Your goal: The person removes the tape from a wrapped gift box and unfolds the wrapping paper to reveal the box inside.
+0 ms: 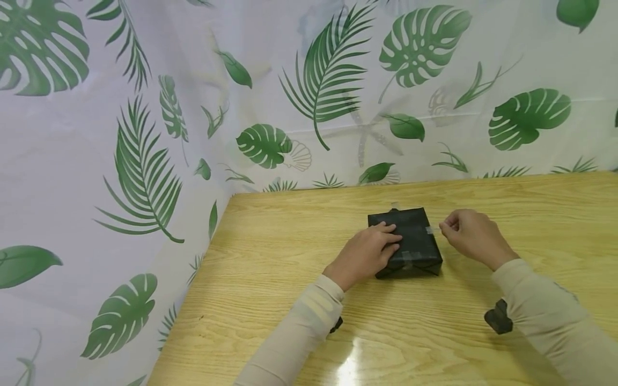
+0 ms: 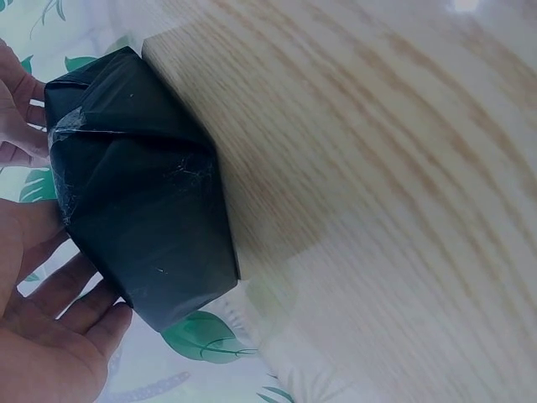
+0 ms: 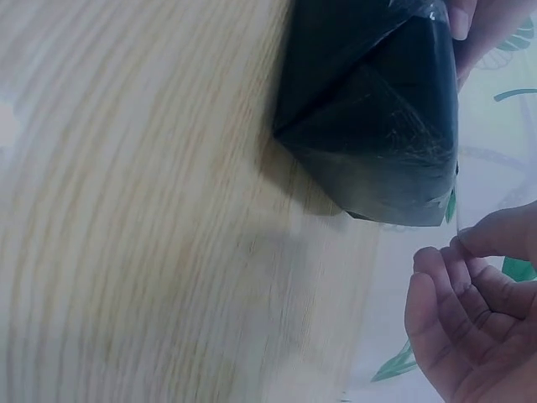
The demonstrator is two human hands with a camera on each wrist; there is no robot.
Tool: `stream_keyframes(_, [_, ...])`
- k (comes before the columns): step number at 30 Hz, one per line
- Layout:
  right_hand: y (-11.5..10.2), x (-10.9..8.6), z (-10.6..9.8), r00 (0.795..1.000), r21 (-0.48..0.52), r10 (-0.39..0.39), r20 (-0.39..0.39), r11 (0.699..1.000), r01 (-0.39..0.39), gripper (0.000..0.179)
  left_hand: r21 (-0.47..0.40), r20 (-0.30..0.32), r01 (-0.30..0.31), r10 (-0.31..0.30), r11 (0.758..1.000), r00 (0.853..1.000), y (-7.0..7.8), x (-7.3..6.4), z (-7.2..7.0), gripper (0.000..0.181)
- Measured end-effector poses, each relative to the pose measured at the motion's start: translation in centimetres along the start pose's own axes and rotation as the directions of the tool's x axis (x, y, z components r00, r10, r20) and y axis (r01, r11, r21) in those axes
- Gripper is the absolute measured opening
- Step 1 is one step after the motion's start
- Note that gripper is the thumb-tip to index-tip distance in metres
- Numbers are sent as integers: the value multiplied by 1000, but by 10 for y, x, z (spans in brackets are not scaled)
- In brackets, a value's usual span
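A box wrapped in black paper (image 1: 410, 228) lies on the wooden table, its folded end creased and taped. My left hand (image 1: 369, 252) rests on its top left part with fingers spread; the left wrist view shows the fingers (image 2: 80, 294) along the box's edge. Off the box's right side, my right hand (image 1: 470, 236) pinches the end of a clear strip of tape (image 1: 431, 230), which reaches onto the box's edge. In the right wrist view, thumb and forefinger meet beside the black box (image 3: 369, 126). Another piece of tape (image 1: 396, 205) stands up at the far edge.
The wooden table (image 1: 270, 257) reaches back to a white cloth wall printed with green leaves (image 1: 328, 69), and a similar cloth borders it at left. A small dark object (image 1: 499, 316) shows by the right sleeve, another dark bit (image 1: 336, 324) by the left sleeve.
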State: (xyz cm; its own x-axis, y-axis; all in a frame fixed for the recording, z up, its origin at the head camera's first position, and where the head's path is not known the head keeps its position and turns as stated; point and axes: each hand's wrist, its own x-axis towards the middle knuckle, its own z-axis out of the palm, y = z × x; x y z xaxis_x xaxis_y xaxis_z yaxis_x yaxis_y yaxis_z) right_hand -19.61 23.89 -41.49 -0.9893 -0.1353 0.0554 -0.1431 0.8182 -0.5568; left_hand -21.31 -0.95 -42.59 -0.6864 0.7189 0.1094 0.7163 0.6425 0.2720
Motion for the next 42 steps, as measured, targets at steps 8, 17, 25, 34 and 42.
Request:
stream_keyframes(8, [3, 0, 1, 1000, -8, 6, -10, 1000, -6, 31, 1, 3, 3, -3, 1000, 1000, 0, 0, 1, 33])
stream_keyframes(17, [10, -3, -1, 1000, 1, 11, -13, 1000, -11, 33, 4, -6, -7, 7, 1000, 1000, -3, -1, 0, 33])
stream_keyframes(25, [16, -4, -4, 998, 99, 50, 39, 994, -54, 41, -11, 5, -4, 4, 1000, 1000, -1, -1, -1, 34])
stream_keyframes(34, [30, -6, -8, 980, 431, 122, 156, 884, -179, 51, -8, 26, 1, -1, 1000, 1000, 0, 0, 0, 33])
stream_keyframes(42, [29, -6, -11, 978, 458, 135, 157, 868, -194, 49, 11, -3, -12, 12, 1000, 1000, -1, -1, 0, 33])
